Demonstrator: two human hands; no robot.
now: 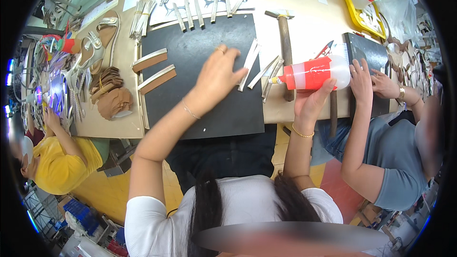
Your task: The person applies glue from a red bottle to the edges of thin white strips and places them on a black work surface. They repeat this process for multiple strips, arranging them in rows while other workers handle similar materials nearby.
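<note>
My right hand is wrapped round a squeeze bottle of clear plastic with a red band and a red nozzle. The bottle lies on its side in the air, nozzle pointing left. Over a black mat hangs my left hand, fingers apart and nothing visible in them. Its thumb is nearest a pale, shiny strap strip at the mat's right edge; whether they touch I cannot tell. More strips lie just right of it. Two brown pieces with pale strips along one edge rest at the mat's left.
A hammer lies behind the bottle. Several strips line the mat's far edge beside a printed sheet. Sandals and stacked brown pieces lie left. A yellow basket stands far right. Co-workers sit on both sides.
</note>
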